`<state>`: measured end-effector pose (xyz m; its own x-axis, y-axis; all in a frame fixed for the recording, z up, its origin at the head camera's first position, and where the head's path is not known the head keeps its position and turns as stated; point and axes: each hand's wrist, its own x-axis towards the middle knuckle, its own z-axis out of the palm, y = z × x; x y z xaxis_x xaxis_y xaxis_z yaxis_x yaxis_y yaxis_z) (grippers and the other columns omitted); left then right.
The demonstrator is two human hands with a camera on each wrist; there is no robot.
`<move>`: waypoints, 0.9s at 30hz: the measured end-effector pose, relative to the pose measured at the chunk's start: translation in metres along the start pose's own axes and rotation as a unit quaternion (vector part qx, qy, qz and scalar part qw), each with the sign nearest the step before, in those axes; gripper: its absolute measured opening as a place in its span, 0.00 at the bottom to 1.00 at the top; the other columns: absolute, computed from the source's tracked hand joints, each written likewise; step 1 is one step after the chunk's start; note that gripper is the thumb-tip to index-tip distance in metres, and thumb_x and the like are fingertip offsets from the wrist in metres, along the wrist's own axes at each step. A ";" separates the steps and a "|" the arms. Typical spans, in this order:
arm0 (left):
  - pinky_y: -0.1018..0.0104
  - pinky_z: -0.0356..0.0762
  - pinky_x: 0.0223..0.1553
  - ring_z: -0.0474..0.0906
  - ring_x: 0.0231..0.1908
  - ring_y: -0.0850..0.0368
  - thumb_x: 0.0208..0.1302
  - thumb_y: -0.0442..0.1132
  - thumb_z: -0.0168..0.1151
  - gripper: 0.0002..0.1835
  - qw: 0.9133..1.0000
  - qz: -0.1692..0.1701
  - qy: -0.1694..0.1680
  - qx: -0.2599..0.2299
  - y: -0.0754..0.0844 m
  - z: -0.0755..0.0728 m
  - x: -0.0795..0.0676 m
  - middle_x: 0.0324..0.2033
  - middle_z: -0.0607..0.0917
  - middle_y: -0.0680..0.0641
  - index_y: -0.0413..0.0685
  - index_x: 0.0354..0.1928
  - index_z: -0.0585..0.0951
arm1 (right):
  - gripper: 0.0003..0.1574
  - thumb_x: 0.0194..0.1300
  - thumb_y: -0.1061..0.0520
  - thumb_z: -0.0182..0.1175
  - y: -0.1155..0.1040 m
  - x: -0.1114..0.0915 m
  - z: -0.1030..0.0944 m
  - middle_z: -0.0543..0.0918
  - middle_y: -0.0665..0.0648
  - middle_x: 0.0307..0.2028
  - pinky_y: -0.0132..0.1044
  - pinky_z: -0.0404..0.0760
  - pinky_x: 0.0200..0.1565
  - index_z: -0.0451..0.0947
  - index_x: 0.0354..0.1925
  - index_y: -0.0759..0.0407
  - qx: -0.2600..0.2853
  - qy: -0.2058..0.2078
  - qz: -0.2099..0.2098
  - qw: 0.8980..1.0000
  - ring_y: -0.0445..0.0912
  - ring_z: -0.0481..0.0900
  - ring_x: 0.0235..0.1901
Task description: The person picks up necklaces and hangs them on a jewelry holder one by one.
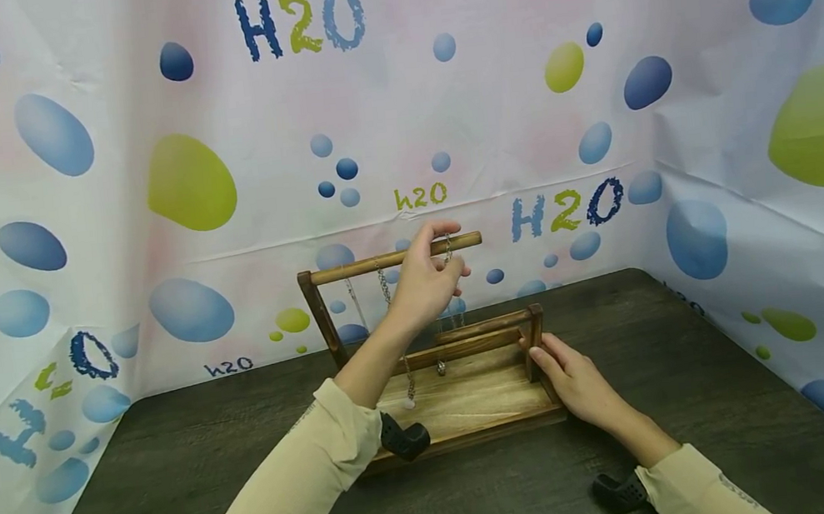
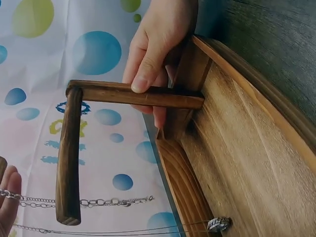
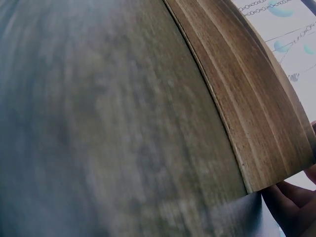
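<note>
A brown wooden jewelry stand [image 1: 472, 401] has a tray base, a tall upper bar [image 1: 346, 271] and a lower bar [image 1: 487, 326]. My left hand [image 1: 421, 283] is at the upper bar's right part, thumb and index finger apart around a silver chain [image 1: 449, 246] draped there. In the left wrist view, the chain crosses the left hand's fingers [image 2: 11, 197]. My right hand [image 1: 577, 375] grips the short right post [image 1: 534, 345]; its thumb presses the post in the left wrist view. More necklaces [image 1: 383, 281] hang from the upper bar, one with a small pendant [image 1: 441, 368].
The stand rests on a dark wood-grain table [image 1: 200, 463]. Behind it hangs a white backdrop [image 1: 396, 108] with blue and green bubbles. A black wrist camera mount [image 1: 404, 439] is on the left wrist, another [image 1: 619, 492] on the right.
</note>
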<state>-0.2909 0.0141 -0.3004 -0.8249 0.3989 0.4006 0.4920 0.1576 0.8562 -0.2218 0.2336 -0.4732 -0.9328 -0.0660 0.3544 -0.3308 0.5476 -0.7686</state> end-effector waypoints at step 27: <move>0.65 0.79 0.33 0.81 0.42 0.58 0.71 0.37 0.58 0.28 0.946 0.098 -0.018 0.307 0.004 -0.021 -0.025 0.66 0.70 0.50 0.53 0.71 0.66 | 0.24 0.82 0.48 0.46 0.006 0.002 0.000 0.79 0.67 0.60 0.65 0.74 0.56 0.72 0.65 0.60 -0.012 0.007 0.002 1.000 0.64 0.75 0.61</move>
